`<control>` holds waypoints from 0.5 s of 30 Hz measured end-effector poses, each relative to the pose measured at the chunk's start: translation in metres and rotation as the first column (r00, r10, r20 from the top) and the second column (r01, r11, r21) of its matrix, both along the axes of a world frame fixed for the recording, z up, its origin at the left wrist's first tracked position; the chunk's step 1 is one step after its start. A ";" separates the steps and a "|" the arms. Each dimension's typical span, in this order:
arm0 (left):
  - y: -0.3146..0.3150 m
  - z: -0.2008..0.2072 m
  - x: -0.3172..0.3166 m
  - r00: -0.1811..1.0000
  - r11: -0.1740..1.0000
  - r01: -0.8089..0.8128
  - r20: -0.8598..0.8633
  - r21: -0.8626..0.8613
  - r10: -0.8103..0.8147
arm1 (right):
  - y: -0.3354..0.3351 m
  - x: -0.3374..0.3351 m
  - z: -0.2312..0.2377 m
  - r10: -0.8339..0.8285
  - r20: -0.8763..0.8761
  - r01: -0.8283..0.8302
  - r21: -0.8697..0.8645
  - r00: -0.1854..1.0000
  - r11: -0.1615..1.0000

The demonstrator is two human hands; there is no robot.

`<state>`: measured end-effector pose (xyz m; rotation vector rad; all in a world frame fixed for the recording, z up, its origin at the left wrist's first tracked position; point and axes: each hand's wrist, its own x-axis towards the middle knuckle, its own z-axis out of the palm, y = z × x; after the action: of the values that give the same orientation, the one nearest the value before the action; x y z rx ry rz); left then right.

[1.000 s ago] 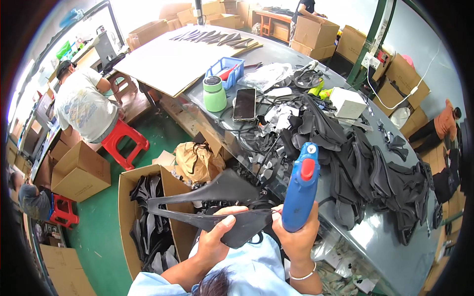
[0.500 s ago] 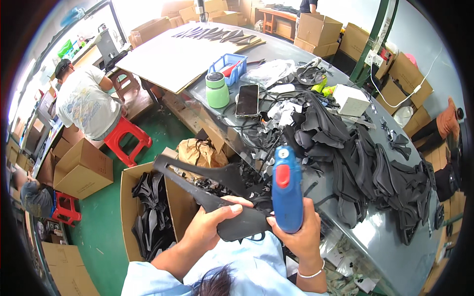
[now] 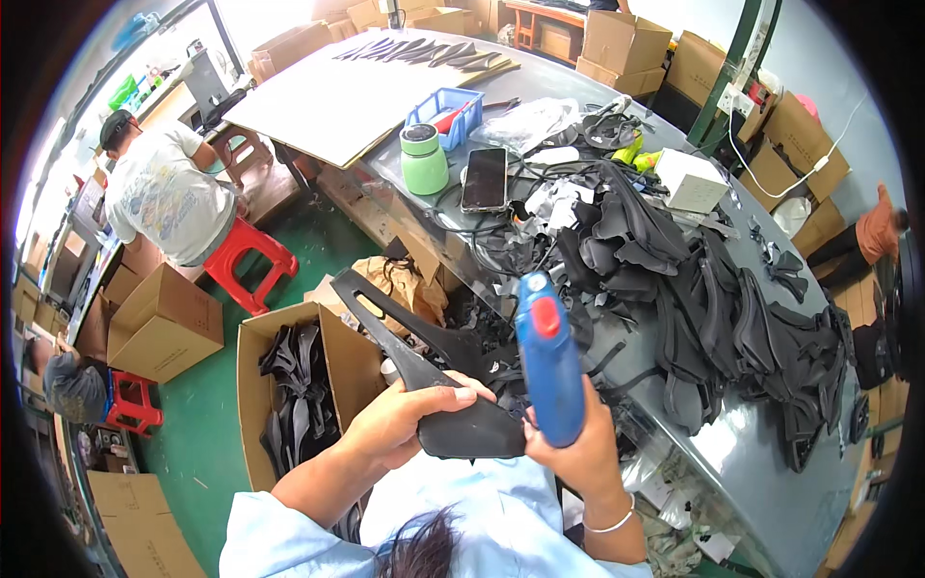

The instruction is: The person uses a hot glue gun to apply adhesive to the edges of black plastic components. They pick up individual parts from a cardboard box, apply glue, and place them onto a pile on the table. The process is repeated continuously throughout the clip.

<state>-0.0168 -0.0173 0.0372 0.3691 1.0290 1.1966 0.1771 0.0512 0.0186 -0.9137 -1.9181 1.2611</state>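
Observation:
In my left hand (image 3: 412, 414) is a black, saddle-shaped piece (image 3: 470, 431) with two long prongs and a slot between them. The thumb lies on its face, and the fingers go underneath. My right hand (image 3: 576, 441) grips a blue handheld tool (image 3: 554, 371) with a red button, possibly a power tool. The tool stands nearly upright beside the wide end of the piece, its upper end near the table's edge. Whether its tip touches anything is hidden. The right fingertips are close to the piece's right edge.
A heap of black parts (image 3: 713, 318) covers the grey table (image 3: 732, 462) at right. A green bottle (image 3: 424, 159), a phone (image 3: 484, 180) and a blue basket (image 3: 469, 118) stand farther back. At left, a carton (image 3: 252, 405) holds black parts; a person (image 3: 169, 193) sits on a red stool (image 3: 252, 262).
The black piece has turned slightly, its pronged end shifting right and up. The blue tool has moved a little left and up, tilting more. Both hands keep their hold.

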 end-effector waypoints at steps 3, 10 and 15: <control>0.000 -0.001 -0.001 0.999 1.000 0.001 0.043 0.003 -0.001 | 0.006 0.004 -0.001 -0.015 -0.131 -0.015 -0.229 0.991 0.973; 0.000 -0.005 0.000 0.998 0.998 -0.059 -0.010 0.022 0.059 | 0.003 0.009 -0.003 0.028 -0.012 -0.026 0.131 1.000 0.991; 0.000 -0.005 0.003 1.000 0.999 -0.010 0.004 0.040 0.010 | 0.004 0.009 0.002 0.051 0.037 -0.051 0.009 0.998 0.999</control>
<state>-0.0137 -0.0178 0.0326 0.3936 1.0060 1.2282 0.1857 0.0555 0.0208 -0.8941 -1.9862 1.2717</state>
